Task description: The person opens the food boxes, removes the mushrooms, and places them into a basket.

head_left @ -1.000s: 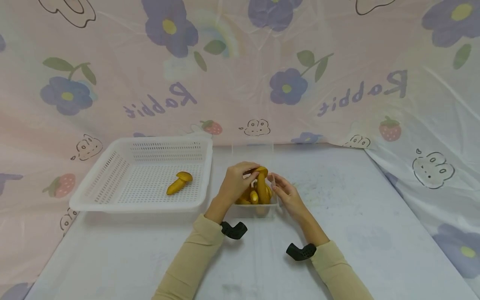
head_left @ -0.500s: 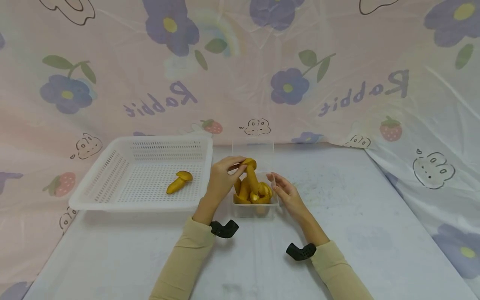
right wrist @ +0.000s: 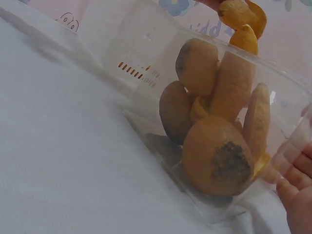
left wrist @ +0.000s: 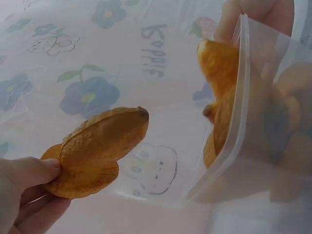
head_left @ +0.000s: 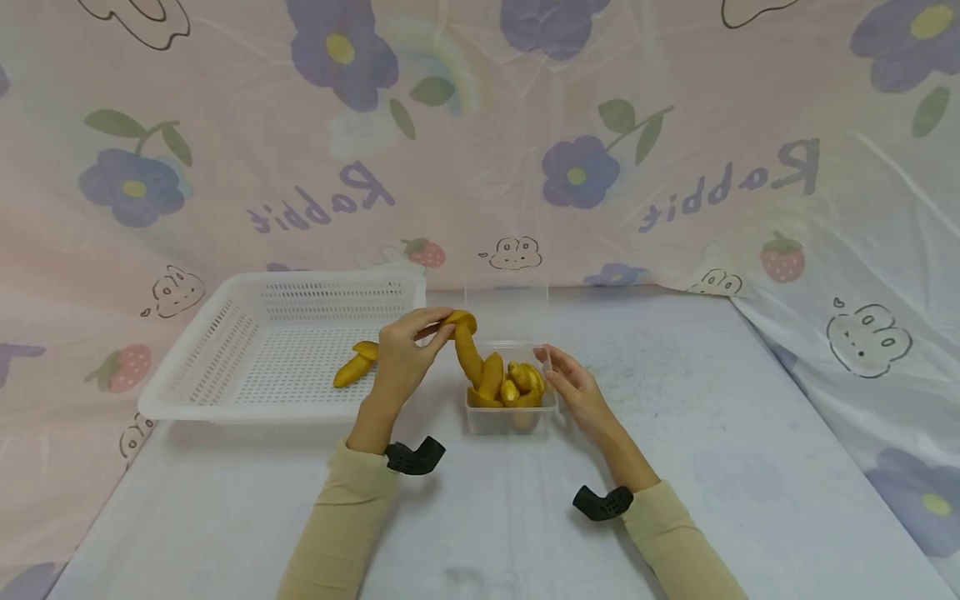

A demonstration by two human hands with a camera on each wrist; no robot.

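Thumb and fingers of my left hand (head_left: 401, 354) pinch the cap of a yellow-brown mushroom (head_left: 468, 354), its stem hanging down just left of the clear plastic box (head_left: 491, 423). In the left wrist view this mushroom (left wrist: 105, 141) is apart from the box wall. Several more mushrooms (right wrist: 217, 151) crowd the box, some with stems above its rim. My right hand (head_left: 581, 396) holds the box at its right side, fingertips near the back corner. One mushroom (head_left: 352, 370) lies in the white basket (head_left: 255, 412), partly behind my left hand.
The basket stands left of the box, with a perforated floor and walls. A clear upright panel (head_left: 506, 300) shows behind the box. White cloth covers the table (head_left: 675, 400); a printed curtain (head_left: 465, 167) hangs at the back.
My left hand has lifted the mushroom out of the box and carried it left toward the basket, now covering part of the mushroom there. The right hand and box have stayed put.
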